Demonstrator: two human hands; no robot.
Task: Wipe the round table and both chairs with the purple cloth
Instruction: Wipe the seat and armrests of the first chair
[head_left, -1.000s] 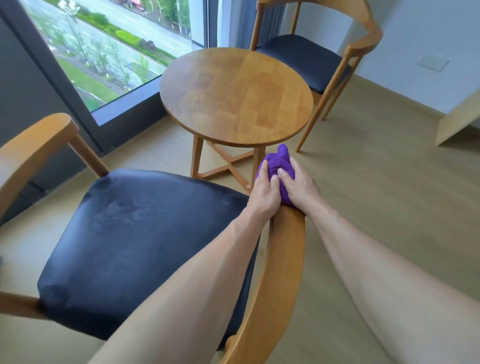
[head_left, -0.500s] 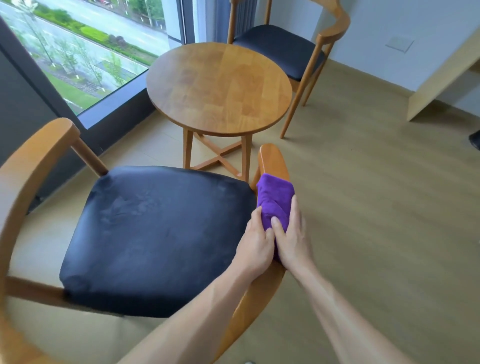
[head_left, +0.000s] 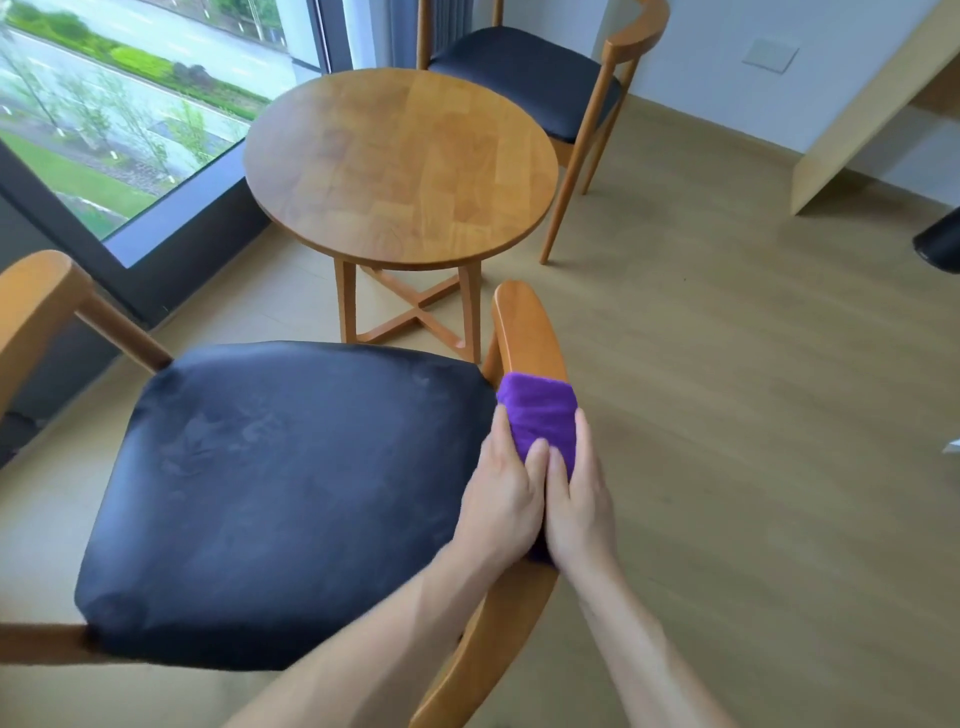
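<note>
By the window, past the round table, your left hand and right hand sit side by side, wrapping the purple cloth round the near chair's armrest.

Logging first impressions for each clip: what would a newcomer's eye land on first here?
The bright purple cloth stands out, wrapped over the right wooden armrest of the near chair, with the left hand and right hand side by side gripping it. Next comes the near chair's wide black seat at lower left, then the round table beyond it by the window.
</note>
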